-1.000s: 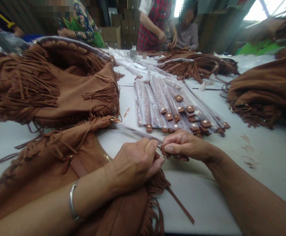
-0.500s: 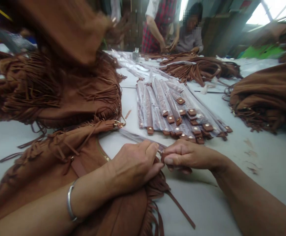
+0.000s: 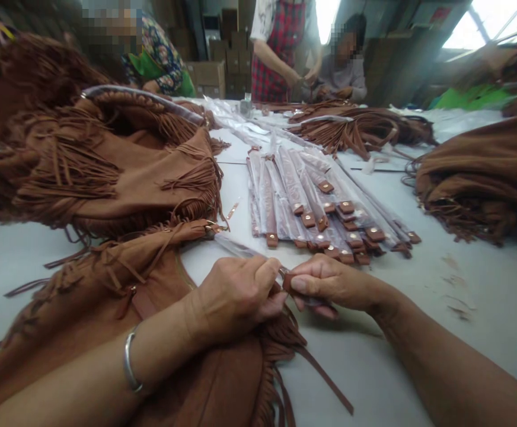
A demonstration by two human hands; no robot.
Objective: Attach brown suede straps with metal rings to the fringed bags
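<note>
A brown fringed bag (image 3: 214,379) lies on the table under my left forearm. My left hand (image 3: 241,290) is closed on the bag's near right corner, beside a small metal ring largely hidden by the fingers. A plastic-wrapped strap (image 3: 236,246) runs from the bag's far ring to behind my left hand. My right hand (image 3: 329,281) pinches the strap's brown leather end tab (image 3: 289,283) between thumb and fingers, close against my left fingertips. Whether the tab passes through the ring cannot be made out.
Several wrapped straps with snap tabs (image 3: 294,190) lie piled beyond my hands. Fringed bags (image 3: 152,172) are heaped at the left, another brown heap (image 3: 485,160) at the right. Leather scraps (image 3: 456,296) dot the white table. Co-workers (image 3: 280,53) are at the far side.
The brown bag that was raised and blurred at upper left now rests on the heap, and a co-worker shows behind it. My hands have shifted slightly left, still together at the tab.
</note>
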